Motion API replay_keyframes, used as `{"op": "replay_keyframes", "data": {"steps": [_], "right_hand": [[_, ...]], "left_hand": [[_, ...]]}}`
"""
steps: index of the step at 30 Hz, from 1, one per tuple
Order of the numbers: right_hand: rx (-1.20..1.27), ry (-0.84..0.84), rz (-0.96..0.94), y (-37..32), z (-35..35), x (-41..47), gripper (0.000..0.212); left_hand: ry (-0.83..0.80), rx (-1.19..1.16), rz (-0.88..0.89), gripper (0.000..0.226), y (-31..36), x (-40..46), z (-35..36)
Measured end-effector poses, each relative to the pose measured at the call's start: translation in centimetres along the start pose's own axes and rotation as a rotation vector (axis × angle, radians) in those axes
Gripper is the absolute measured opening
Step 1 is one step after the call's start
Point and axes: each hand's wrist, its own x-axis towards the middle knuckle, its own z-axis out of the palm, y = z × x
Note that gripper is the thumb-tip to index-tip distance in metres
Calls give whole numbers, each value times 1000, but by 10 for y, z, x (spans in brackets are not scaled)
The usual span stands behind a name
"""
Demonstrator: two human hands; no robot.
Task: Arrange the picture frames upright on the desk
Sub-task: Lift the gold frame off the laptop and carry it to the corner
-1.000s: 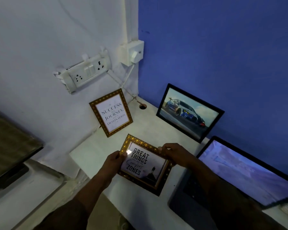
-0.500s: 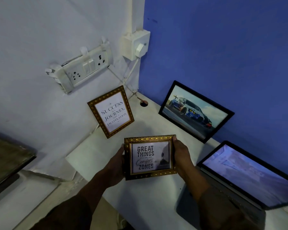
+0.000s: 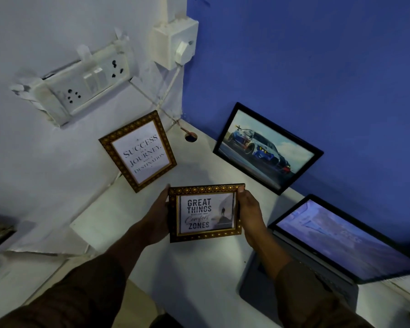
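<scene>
A gold-bordered "Great Things" frame point(image 3: 206, 213) is held upright over the white desk point(image 3: 206, 275), facing me. My left hand point(image 3: 158, 215) grips its left edge and my right hand point(image 3: 250, 213) grips its right edge. Whether its bottom edge touches the desk I cannot tell. A gold-bordered "Success" frame point(image 3: 139, 151) leans upright against the white wall. A black-framed car picture point(image 3: 266, 147) leans against the blue wall.
An open laptop point(image 3: 336, 242) stands at the right, close to my right forearm. A socket board point(image 3: 81, 84) and a switch box point(image 3: 175, 41) with cables sit on the wall. A cable hole point(image 3: 191, 137) is in the desk's corner.
Both hands have turned the "Great Things" frame from a tilted, leaning-back pose to square and upright, facing me, and shifted it slightly toward the corner.
</scene>
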Motion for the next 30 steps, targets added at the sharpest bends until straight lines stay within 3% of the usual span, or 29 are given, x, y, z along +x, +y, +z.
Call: {"op": "replay_keyframes", "data": {"steps": [3,7,13,21,25,30], "right_hand": [[-90,3,-5,5,-2,6,46],[-126,-3,-9,9,-4,17,37],[-132,-6,-31,10,7,23,34],[-218,-17,-39,14,9,30,40],[-224,-38,-33,18,5,27,26],[-267,-43,-22,23,1,13,22]], "left_hand": [[66,106,-14,83,3,15,-4],[318,222,-9,75,9,28,-4],[575,36,72,62,7,49,-5],[545,-58,134,59,2,57,-12],[534,-25,147,57,-6,55,-16],[539,51,99,61,-17,48,-16]]}}
